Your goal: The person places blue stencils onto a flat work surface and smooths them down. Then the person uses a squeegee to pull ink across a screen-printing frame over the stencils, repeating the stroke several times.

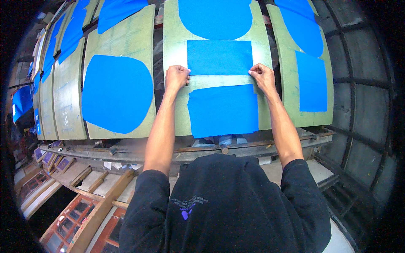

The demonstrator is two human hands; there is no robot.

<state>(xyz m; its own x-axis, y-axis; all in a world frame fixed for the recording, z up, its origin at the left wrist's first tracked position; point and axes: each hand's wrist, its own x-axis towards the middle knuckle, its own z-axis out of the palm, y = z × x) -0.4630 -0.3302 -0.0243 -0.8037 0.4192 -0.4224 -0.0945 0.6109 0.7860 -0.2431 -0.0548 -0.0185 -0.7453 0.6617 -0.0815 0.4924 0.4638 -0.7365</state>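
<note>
Both arms stretched forward, left hand (176,77) and right hand (262,76) level, fingers pinched

Light: even, soft daylight, bright across the pale green boards (126,38) and blue sheets (219,57).
Shadows: faint; a thin one under each forearm, deeper darkness in the gaps between boards and at lower left.
Glare: a mild pale sheen on the middle board beside the blue rectangle.
Distortion: strong fisheye; board edges bow outward, black vignette rings the frame.
Focus: centre sharp; the rim softens, the dark shirt (223,202) close below lacks detail.
</note>
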